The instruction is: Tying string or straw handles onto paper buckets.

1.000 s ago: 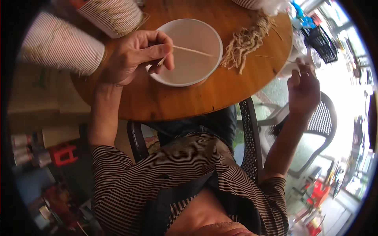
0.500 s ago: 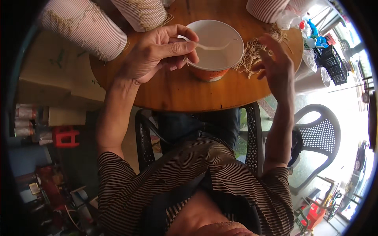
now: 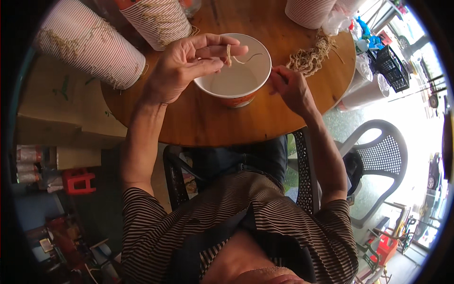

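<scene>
My left hand (image 3: 187, 64) is over the left rim of a white paper tub (image 3: 236, 78) with an orange lower band. A pale twisted string (image 3: 229, 56) hangs looped at its fingers, the thumb closed toward it. The string's thin tail curves across the tub's mouth. Beside the tub's right rim is my right hand (image 3: 293, 90), its fingers curled in; whatever they pinch, if anything, is hidden. A tangled heap of the same pale string (image 3: 313, 56) lies on the round wooden table (image 3: 189, 123), beyond my right hand.
Two long stacks of nested paper tubs, the near one (image 3: 94, 45) and another (image 3: 158, 21), lie at the far left with strings over them. A third stack (image 3: 309, 10) is at the far right. A cardboard box (image 3: 71, 104) is left of the table, a grey chair (image 3: 378, 156) at right.
My right hand has moved left and nearer from the string heap to the tub's rim, fingers curling. The string in my left hand has turned and now hangs as a loop. The view has shifted slightly.
</scene>
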`<act>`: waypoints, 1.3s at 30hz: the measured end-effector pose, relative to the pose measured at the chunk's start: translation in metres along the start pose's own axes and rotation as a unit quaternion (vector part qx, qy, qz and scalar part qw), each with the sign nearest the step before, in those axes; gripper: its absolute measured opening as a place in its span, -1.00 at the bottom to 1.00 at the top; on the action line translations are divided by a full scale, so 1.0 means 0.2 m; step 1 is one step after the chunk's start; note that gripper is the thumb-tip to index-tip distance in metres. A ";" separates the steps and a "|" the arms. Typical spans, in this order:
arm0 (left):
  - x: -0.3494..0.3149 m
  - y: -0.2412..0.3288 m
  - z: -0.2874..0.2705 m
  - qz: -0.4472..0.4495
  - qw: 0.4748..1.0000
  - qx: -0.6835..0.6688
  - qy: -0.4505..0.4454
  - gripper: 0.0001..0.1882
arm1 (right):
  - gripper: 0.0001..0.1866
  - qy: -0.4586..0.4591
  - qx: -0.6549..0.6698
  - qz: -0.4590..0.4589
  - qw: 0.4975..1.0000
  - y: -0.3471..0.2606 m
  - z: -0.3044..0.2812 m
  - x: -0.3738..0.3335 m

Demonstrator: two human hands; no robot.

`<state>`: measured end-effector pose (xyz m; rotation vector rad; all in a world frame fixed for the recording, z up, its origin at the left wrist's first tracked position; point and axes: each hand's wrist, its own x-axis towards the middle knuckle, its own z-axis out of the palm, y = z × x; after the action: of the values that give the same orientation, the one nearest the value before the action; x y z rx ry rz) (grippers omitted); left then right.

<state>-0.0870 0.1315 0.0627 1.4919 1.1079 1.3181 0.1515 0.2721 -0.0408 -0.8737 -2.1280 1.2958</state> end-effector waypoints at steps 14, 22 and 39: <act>0.13 0.03 -0.09 -0.008 0.971 0.216 0.103 -0.78 | -0.91 -0.038 -0.117 -0.263 0.957 -0.52 0.03 -0.22; 0.20 0.01 -0.09 0.015 0.999 -0.010 0.042 -0.78 | -0.90 -0.044 -0.168 -0.338 0.925 -0.73 -0.14 -0.10; 0.29 -0.09 0.00 -0.095 0.991 -0.081 -0.056 -0.66 | -0.76 0.047 -0.194 -0.237 0.951 -0.59 -0.28 0.01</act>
<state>-0.0853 0.1923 0.0605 1.2913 1.0176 1.1499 0.1575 0.2659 0.0901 -0.4982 -2.3596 0.5950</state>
